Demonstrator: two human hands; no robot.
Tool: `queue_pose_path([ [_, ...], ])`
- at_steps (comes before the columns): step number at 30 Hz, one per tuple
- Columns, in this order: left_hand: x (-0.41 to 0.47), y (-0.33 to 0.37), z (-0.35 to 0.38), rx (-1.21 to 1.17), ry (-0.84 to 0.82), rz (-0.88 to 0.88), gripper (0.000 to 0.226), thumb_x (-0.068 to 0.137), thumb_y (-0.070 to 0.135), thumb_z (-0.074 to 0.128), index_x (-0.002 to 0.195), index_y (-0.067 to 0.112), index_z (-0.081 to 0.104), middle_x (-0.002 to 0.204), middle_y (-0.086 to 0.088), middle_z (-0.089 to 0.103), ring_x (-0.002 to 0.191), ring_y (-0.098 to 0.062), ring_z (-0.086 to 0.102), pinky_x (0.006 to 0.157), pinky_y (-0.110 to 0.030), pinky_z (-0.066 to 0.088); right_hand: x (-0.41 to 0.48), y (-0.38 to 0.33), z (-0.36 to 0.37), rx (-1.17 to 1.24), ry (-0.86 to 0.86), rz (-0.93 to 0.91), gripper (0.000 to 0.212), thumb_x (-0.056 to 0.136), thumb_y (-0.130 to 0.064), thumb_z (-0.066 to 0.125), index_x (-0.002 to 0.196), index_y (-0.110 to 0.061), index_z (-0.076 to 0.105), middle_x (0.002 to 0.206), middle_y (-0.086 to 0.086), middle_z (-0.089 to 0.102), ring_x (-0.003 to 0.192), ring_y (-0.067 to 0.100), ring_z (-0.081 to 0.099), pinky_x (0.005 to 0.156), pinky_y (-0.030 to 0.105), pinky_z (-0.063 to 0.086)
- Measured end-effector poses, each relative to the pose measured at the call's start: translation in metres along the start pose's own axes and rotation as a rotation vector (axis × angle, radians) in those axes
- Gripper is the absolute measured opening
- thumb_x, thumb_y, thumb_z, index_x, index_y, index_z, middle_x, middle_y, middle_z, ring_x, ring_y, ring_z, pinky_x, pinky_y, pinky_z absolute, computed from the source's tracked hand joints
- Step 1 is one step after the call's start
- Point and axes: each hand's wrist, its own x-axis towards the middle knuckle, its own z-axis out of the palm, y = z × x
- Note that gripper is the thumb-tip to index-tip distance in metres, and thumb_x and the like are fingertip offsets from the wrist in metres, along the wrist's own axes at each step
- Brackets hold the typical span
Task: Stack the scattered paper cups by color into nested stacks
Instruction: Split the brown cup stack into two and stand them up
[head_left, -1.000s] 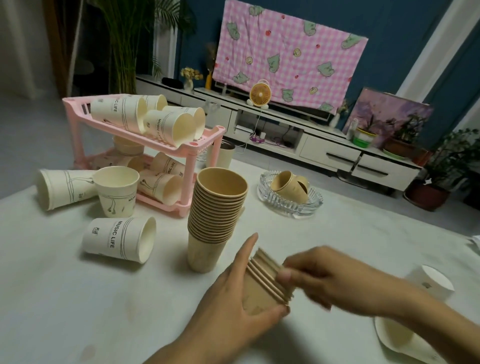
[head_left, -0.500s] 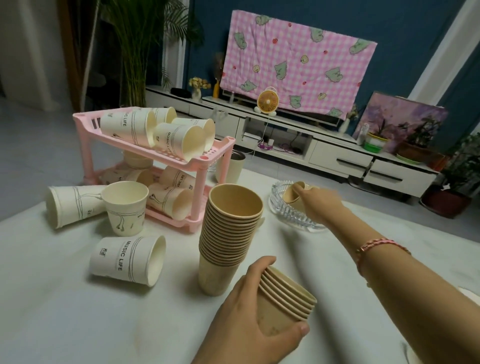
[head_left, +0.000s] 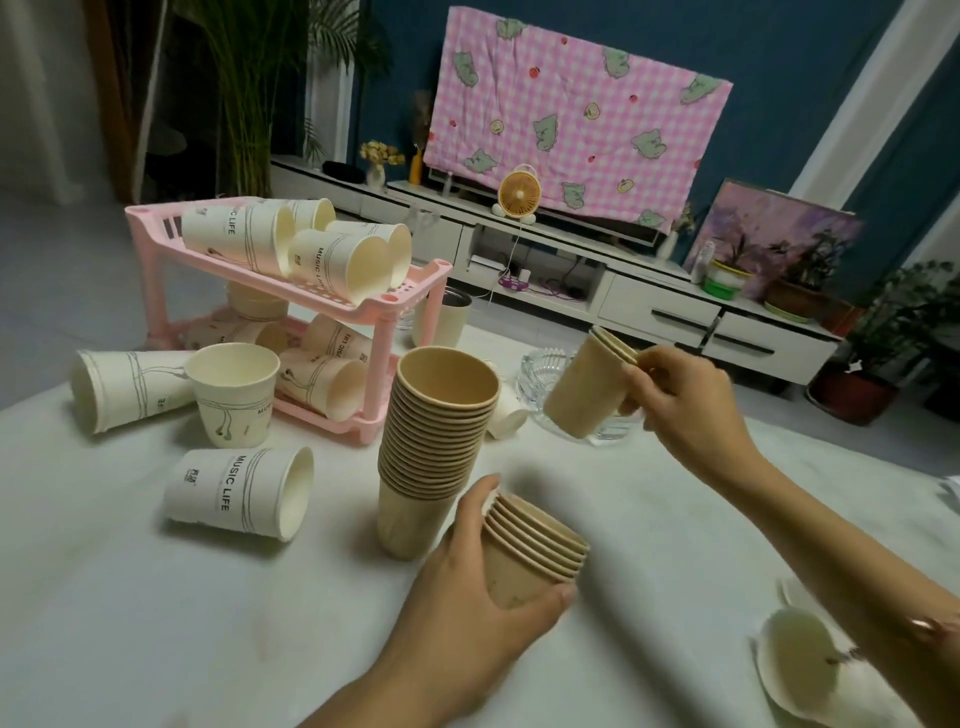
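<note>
At the left of the frame the white cups are all unsorted. One lies on its side at mid-left (head_left: 111, 389), an upright one (head_left: 234, 400) stands touching it, and a third printed "MUSIC LIFE" lies on its side lower down on the desk (head_left: 239, 493). Behind them the pink rack (head_left: 374, 306) holds more white cups lying loose on its top shelf (head_left: 291, 249) and its bottom shelf (head_left: 322, 371); none of these looks nested, though how many sit at the back is hard to tell.

In the centre the brown work is well advanced: a tall brown stack (head_left: 434, 441) stands upright on the desk with many rims showing. Just below and right of it, the left hand (head_left: 467, 597) wraps around a short brown stack (head_left: 530, 556) of several nested cups, tilted toward the right.

Right of centre, the right hand (head_left: 685, 405) pinches the rim end of a small nest of brown cups (head_left: 587, 384), held tilted in the air just in front of the glass dish (head_left: 545, 374). A small white cup (head_left: 506, 415) lies between the tall stack and the dish. At the lower right a flattened white cup (head_left: 795, 660) lies partly behind the right forearm.

By my reading, the brown cups are nearly gathered, with three part-stacks left to merge into one; the white stacking has not begun.
</note>
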Motion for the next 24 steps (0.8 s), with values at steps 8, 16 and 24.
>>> queue_pose_path([
  [8,-0.002,0.006,0.007,0.046,-0.056,0.042,0.097,0.065,0.045,0.075,0.133,0.051,0.005,0.132,0.011,0.043,0.117,-0.005,0.047,0.095,-0.018,0.038,-0.096,-0.045,-0.027,0.274,-0.472,0.104,0.021,0.089,-0.021,0.055,0.074,-0.01,0.065,0.047,0.002,0.061,0.041,0.007,0.049,0.044,0.015,0.04],
  [16,-0.001,0.005,0.005,0.047,-0.061,0.095,0.093,0.065,0.047,0.075,0.132,0.059,0.011,0.133,0.02,0.04,0.12,0.006,0.041,0.094,-0.011,0.034,-0.061,-0.026,-0.02,0.235,-0.483,0.163,0.039,0.094,-0.035,0.041,0.083,-0.008,0.067,0.058,0.003,0.063,0.047,0.012,0.049,0.043,0.02,0.038],
  [24,0.02,0.001,0.02,-0.011,-0.033,0.042,0.09,0.058,0.054,0.07,0.132,0.054,0.019,0.13,0.015,0.047,0.118,-0.002,0.046,0.103,-0.025,0.039,0.027,0.065,0.052,-0.535,-0.375,0.091,0.04,0.094,-0.028,0.039,0.131,-0.014,0.043,0.141,0.02,0.038,0.122,0.036,0.041,0.1,0.044,0.037],
])
